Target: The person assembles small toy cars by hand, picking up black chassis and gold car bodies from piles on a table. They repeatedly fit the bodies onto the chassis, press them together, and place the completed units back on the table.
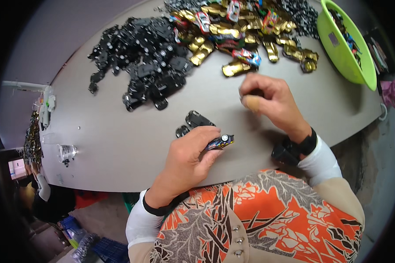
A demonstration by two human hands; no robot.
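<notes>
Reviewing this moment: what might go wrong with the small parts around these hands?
The left hand pinches the dark toy car at one end, so it might slip. That hand could also nudge the two black chassis pieces lying by its fingers. The right hand appears close to the nearest gold toy car and may bump it.

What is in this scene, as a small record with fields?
left hand: holds a small dark toy car with a silver wheel
right hand: fingers curled above grey table; contents unclear
beside left hand: two black plastic car bases
upper left: heap of black plastic car parts
top: pile of mostly shiny gold toy cars
right: lime-green plastic bowl
</notes>
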